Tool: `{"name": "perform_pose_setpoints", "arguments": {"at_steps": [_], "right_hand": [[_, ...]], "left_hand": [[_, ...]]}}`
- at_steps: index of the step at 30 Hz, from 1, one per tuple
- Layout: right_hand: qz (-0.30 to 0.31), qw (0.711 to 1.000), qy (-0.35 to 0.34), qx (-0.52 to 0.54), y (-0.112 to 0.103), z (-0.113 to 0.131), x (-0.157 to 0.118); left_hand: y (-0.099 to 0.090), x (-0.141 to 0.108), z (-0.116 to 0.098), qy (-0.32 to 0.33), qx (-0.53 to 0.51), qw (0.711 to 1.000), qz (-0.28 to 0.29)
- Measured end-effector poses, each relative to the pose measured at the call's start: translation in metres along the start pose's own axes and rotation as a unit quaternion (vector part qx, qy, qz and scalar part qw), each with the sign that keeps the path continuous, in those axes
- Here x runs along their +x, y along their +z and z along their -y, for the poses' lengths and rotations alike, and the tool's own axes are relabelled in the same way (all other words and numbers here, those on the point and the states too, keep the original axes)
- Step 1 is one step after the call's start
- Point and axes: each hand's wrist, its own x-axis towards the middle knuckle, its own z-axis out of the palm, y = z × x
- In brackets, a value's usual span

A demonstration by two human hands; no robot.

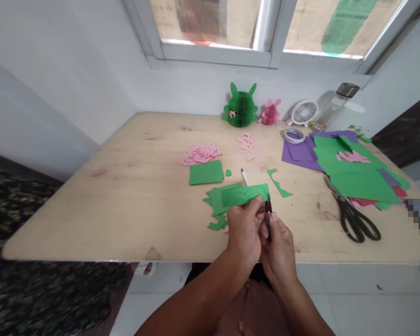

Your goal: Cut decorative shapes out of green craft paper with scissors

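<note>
My left hand [245, 226] pinches a green paper strip [247, 193] that has a curved outline drawn on it. In my right hand [279, 245] is a small pair of dark scissors [268, 210], its blades at the strip's right end. Some green paper scraps [217, 223] lie just left of my left hand, partly hidden by it. Beyond the strip lie a white pen [244, 177] and a green rectangle of paper [206, 172]. A curved green offcut [278, 183] rests right of the pen.
Pink paper cutouts [203, 153] are heaped behind the green rectangle. Large black-handled scissors [352, 212] lie at right, beside stacked coloured paper [364, 184]. Along the wall stand a green honeycomb paper figure [241, 109], a smaller pink one [269, 113], a white fan [304, 112] and a bottle [336, 107].
</note>
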Motion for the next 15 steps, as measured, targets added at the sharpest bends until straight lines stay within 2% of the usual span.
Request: {"name": "perform_pose_setpoints", "arguments": {"at_steps": [7,15], "right_hand": [[0.000,1.000,-0.006,-0.002,0.0004,0.0017,-0.0016],[-0.003,1.000,-0.005,0.005,0.0016,0.0013,-0.0003]], "left_hand": [[0.0009,0.0007,0.0025,0.006,0.027,0.999,-0.023],[-0.0007,0.0025,0.0049,0.009,0.030,0.999,-0.023]]}}
